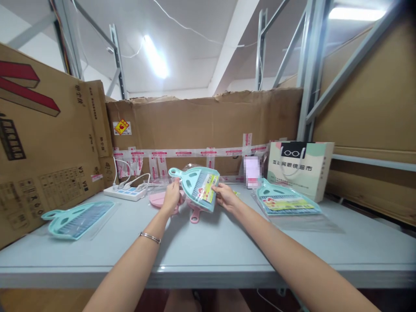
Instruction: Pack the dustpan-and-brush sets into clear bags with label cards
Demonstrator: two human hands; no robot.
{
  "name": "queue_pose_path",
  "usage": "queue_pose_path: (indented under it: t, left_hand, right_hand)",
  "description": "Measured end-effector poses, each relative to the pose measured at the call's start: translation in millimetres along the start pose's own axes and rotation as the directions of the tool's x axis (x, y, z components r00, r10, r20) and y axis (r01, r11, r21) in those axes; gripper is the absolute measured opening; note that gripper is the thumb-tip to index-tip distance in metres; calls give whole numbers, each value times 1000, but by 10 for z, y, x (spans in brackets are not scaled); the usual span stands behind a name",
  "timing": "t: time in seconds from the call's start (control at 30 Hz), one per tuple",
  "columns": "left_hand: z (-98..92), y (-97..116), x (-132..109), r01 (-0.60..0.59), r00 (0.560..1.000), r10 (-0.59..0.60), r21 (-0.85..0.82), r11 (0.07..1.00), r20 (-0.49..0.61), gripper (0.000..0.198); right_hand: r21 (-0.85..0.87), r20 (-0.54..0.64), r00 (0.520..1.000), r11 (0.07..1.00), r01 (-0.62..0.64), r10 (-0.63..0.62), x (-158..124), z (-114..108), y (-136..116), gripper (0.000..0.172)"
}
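A mint-green dustpan with a small brush [194,178] is held up over the middle of the table, tilted, with a yellow-green label card on it. My left hand [173,195] grips it near its handle, fingers closed. At its right edge, my right hand [225,196] pinches the pan and label card between thumb and fingers. Pink dustpans [157,199] lie behind and below, partly hidden; a pink handle with a hole [195,216] pokes out underneath. Another mint dustpan [78,222] lies at the left on clear plastic. A labelled, bagged mint dustpan [287,203] lies at the right.
A white power strip [125,193] with plugged cables sits at the back left. A paper shopping bag [299,167] stands back right, beside a blurred upright phone-like object [252,171]. Large cardboard boxes [195,123] wall in the table [221,249], with metal shelf posts around.
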State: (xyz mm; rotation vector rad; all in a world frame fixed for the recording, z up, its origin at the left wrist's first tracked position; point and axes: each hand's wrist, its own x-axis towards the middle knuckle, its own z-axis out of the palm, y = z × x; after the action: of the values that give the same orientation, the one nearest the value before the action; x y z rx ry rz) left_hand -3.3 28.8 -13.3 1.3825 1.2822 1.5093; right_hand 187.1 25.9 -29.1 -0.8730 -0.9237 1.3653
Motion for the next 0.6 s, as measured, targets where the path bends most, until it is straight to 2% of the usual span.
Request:
queue_pose_path:
  t: [0.07, 0.13, 0.27, 0.3, 0.37, 0.4, 0.43, 0.47, 0.5, 0.53, 0.57, 0.6]
  left_hand:
    - [-138, -6, 115, -3, 981, 4, 6, 1000, -195, 47]
    - [-337, -22, 234, 20, 933, 8, 74, 997, -359, 47]
    - [-715, -33, 311, 100, 892, 84, 373, 922, -445, 36]
    - [-770, -19, 291, 138, 852, 107, 419, 897, -512, 44]
    - [-812, 32, 228, 181, 708, 246, 506, 843, -662, 68]
    - [-798, 66, 193, 154, 631, 355, 560, 814, -689, 76]
    - [-761, 101, 161, 80, 585, 459, 611, 787, -668, 79]
    - [-704, 135, 130, -32, 592, 532, 642, 766, -605, 76]
    - [-630, 164, 102, -160, 657, 553, 622, 767, -513, 70]
    - [-544, 185, 75, -269, 761, 515, 531, 804, -395, 63]
    - [-454, 199, 48, -314, 874, 418, 368, 875, -248, 57]
    - [-365, 206, 19, -287, 951, 301, 176, 942, -63, 55]
  right_hand:
    - [-35, -55, 998, 999, 27, -29, 81, -93, -44, 10]
    - [-122, -156, 980, 987, 103, -122, 167, -211, -106, 9]
    - [-341, -396, 847, 913, 223, -355, 278, -464, -226, 7]
    - [-354, -428, 822, 906, 231, -376, 291, -513, -247, 7]
    - [-335, -457, 805, 911, 240, -379, 303, -568, -272, 11]
    - [-325, -466, 800, 914, 243, -378, 305, -571, -276, 14]
    - [-303, -468, 804, 921, 243, -366, 303, -557, -274, 16]
    - [-263, -459, 820, 934, 241, -341, 297, -526, -266, 17]
    - [-208, -433, 848, 950, 235, -305, 288, -483, -252, 17]
    - [-145, -389, 883, 964, 222, -262, 276, -430, -233, 16]
    - [-84, -328, 919, 976, 203, -219, 261, -374, -209, 15]
    - [-33, -258, 949, 983, 179, -182, 246, -318, -181, 14]
